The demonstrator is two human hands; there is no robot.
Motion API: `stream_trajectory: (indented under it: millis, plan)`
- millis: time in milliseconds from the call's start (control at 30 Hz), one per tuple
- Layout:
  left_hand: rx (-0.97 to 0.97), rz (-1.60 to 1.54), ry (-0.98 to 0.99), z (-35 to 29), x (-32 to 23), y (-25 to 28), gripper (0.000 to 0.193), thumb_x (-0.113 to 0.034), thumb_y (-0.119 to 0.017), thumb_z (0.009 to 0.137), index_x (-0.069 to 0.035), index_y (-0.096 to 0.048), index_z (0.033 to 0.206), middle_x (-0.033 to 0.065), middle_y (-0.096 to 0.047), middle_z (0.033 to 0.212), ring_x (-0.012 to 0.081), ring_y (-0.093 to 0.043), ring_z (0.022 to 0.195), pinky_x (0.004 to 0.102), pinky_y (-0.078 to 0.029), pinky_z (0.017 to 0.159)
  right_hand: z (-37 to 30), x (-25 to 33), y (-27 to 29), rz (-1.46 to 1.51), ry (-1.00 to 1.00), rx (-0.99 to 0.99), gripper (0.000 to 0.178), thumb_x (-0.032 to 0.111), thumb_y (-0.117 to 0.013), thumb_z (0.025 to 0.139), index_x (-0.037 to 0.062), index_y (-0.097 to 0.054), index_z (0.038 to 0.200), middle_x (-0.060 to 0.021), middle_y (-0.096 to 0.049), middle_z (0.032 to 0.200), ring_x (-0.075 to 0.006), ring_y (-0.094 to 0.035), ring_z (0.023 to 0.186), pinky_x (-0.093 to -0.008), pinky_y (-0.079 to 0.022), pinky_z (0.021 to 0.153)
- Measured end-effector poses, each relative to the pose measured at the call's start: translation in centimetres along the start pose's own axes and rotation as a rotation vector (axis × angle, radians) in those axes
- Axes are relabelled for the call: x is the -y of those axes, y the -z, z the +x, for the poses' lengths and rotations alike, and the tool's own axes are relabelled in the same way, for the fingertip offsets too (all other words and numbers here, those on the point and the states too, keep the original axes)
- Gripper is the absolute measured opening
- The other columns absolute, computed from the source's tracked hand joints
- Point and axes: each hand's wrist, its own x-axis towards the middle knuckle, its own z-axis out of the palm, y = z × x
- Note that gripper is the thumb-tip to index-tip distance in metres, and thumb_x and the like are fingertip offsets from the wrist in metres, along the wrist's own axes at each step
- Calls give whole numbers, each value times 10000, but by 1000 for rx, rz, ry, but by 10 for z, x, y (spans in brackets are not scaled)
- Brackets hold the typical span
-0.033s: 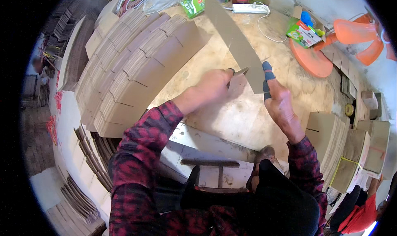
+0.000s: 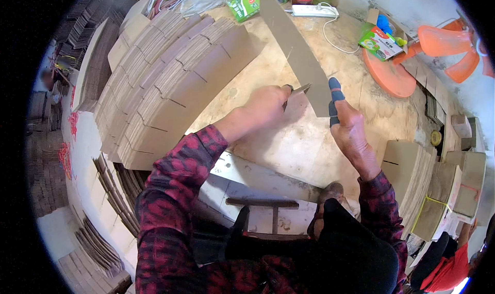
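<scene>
Right of centre in the frame, you have 1 cardboard strip (image 2: 295,49), slanting from the top centre down to the right. It is long, narrow and flat, a plain matt grey-brown, with a straight-cut lower end and 1 short pale line near its left edge, about midway along. Your right hand (image 2: 349,120) is nearly closed, gripping the strip at its lower right edge, with dark blue-grey wraps on at least 2 digits. Your left hand (image 2: 264,103), at the centre, is curled tight around a small pointed metal tool (image 2: 299,89). The tip overlaps the strip's left edge; you cannot tell here whether it cuts in. Notched cardboard pieces (image 2: 178,77) stand packed in rows at upper left.
</scene>
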Motion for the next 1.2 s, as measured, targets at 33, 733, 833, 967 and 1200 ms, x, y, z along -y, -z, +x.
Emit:
stream_trajectory:
  millis: [33, 733, 833, 967, 1200]
  plan:
    - [-4, 5, -2, -4, 3, 3, 148, -57, -572, 736, -30, -548, 880, 194, -641, 781, 397, -633, 764, 463, -504, 656, -2, 4, -2, 7, -10, -1, 779, -95, -556, 696, 103, -359, 1423, -167, -593, 818, -357, -599, 679, -428, -485, 579]
    - [-112, -34, -101, -31, 15, -6, 409, -293, -647, 844, -20, -582, 1141, 185, -600, 1133, 362, -575, 1036, 446, -457, 876, -38, -12, -3, -43, -54, 58, 515, -48, -598, 789, -1, -497, 1292, -233, -613, 775, -368, -618, 662, -391, -505, 605]
    - [-317, 1, 190, -13, 70, 59, 498, -250, -723, 775, 7, -554, 1167, 204, -584, 1117, 352, -553, 1063, 436, -437, 944, -7, 1, 21, -60, 6, -172, 367, -27, -583, 858, 4, -560, 1224, -197, -653, 862, -307, -657, 717, -323, -508, 620]
    - [-625, 639, 199, -22, 155, 72, 477, -218, -755, 707, 4, -557, 1078, 176, -529, 1162, 359, -491, 1116, 437, -427, 917, 33, 8, 11, -57, 77, -6, 361, -2, -611, 842, 6, -574, 1200, -185, -632, 869, -332, -638, 768, -353, -509, 656]
    - [-622, 502, 270, -42, 173, 114, 328, -163, -741, 689, -29, -552, 920, 145, -526, 948, 364, -514, 954, 450, -448, 786, 55, 2, -17, -139, 33, 164, 460, 20, -578, 782, 39, -485, 1232, -185, -592, 769, -381, -581, 730, -467, -467, 666]
